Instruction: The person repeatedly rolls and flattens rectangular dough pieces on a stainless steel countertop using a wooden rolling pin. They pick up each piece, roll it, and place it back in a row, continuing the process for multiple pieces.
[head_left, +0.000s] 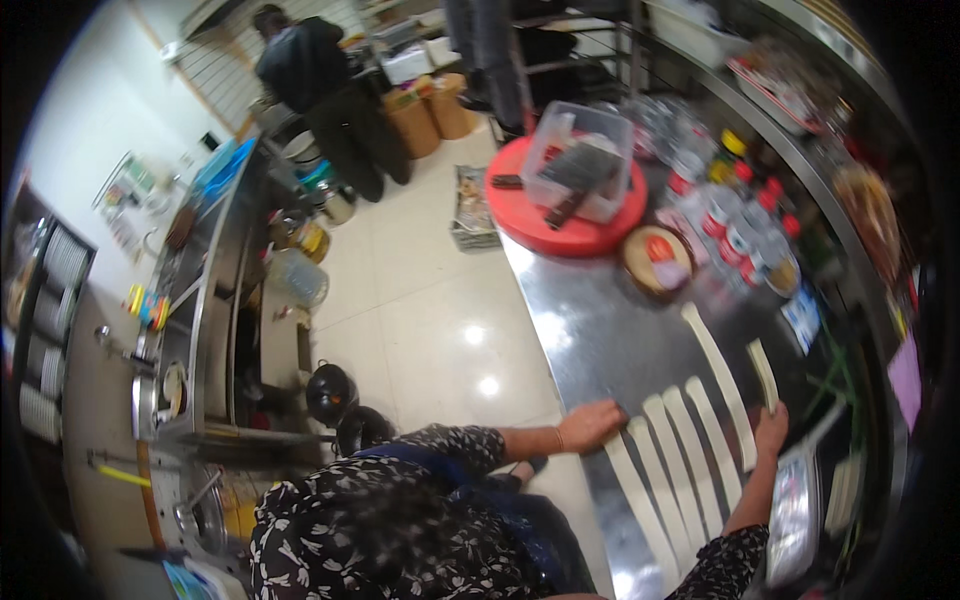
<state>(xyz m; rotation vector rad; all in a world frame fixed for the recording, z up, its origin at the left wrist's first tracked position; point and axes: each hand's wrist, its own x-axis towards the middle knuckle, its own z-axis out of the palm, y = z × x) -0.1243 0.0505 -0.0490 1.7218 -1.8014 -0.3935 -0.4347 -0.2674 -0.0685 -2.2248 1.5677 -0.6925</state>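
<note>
Several long pale strips, apparently dough (684, 442), lie side by side on the stainless-steel table (592, 330). My left hand (596, 425) is at the table's left edge, its curled fingers over the far end of the leftmost strip (637, 487). Whether they pinch that end or only rest on it is hidden. At the right of the row, my right hand (771, 429) grips the lower end of a shorter strip (763, 367). Just left of this hand, a separate long strip (720, 375) reaches farther up the table than the others.
A red round board (517, 217) holds a clear plastic tub (551, 187) and a cleaver (585, 169). Beside it sits a round wooden board (637, 259) with cut food. Plastic bottles (731, 232) crowd the table's back. Another person (322, 90) stands at the far counter.
</note>
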